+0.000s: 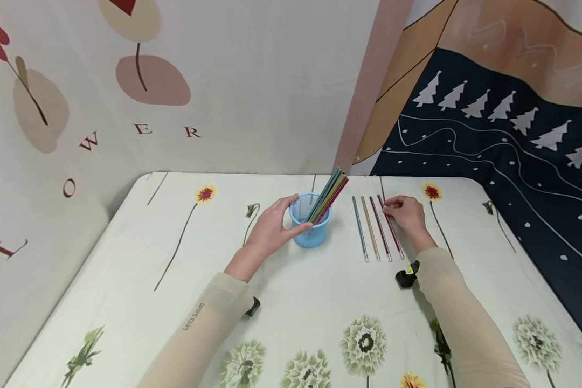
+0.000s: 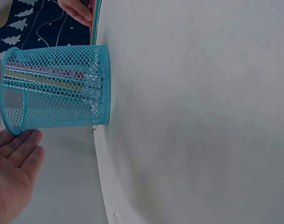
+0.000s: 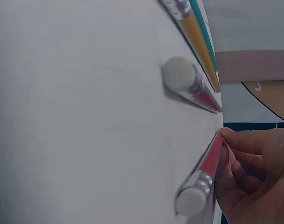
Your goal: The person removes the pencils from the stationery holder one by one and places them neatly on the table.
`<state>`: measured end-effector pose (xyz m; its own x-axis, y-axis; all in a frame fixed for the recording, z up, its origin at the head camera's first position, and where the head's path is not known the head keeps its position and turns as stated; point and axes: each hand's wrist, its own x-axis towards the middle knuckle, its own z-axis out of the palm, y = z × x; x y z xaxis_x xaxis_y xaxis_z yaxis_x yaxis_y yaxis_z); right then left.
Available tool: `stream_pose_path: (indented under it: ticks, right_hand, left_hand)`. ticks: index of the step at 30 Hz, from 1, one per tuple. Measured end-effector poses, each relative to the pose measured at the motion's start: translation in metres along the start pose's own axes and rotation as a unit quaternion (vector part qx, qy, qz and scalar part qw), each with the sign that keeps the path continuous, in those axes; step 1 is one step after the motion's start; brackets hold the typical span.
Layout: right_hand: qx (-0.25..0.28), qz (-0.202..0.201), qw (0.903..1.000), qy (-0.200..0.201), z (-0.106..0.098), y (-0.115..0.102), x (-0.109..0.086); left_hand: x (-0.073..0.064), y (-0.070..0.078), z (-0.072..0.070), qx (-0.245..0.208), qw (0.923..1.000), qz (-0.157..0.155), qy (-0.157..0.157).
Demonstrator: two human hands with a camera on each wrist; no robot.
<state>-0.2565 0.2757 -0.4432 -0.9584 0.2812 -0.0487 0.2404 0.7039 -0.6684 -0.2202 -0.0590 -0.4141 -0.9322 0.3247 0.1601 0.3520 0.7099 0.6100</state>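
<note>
A light-blue mesh pencil cup (image 1: 311,237) stands upright on the table, with a bundle of pencils (image 1: 327,197) leaning to the right inside it. My left hand (image 1: 274,225) holds the cup by its rim, thumb along the near side and fingers at the far side. To the right, several pencils lie side by side, eraser ends toward me: a teal pencil (image 1: 360,229), a yellow pencil (image 1: 371,229), a red pencil (image 1: 380,229) and a rightmost red pencil (image 1: 394,234). My right hand (image 1: 407,216) pinches that rightmost red pencil near its far end; its white eraser (image 3: 190,201) shows in the right wrist view.
A white cloth printed with flowers covers the table (image 1: 199,280). Behind stands a pale curtain (image 1: 252,97), with a dark tree-patterned cloth (image 1: 465,134) on the right. A black wrist camera (image 1: 406,277) sits at the right cuff.
</note>
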Motion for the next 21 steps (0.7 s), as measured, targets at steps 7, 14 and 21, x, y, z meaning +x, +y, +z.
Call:
stream_pose_path:
  ticks: [7, 14, 21]
  right_hand:
    - [0.0, -0.001, 1.0, -0.005, -0.001, 0.0017, -0.0004]
    - [0.026, 0.007, 0.9996, -0.01, -0.0043, 0.0019, -0.0019]
    - [0.064, 0.024, 0.9976, -0.008, -0.01, -0.0023, -0.0064]
  left_hand:
    - [0.0008, -0.0001, 0.0009, 0.0, 1.0, -0.004, -0.001]
    - [0.0003, 0.0004, 0.0008, -0.002, 1.0, -0.004, -0.004]
    - [0.0001, -0.0001, 0.0009, -0.002, 1.0, 0.0, -0.002]
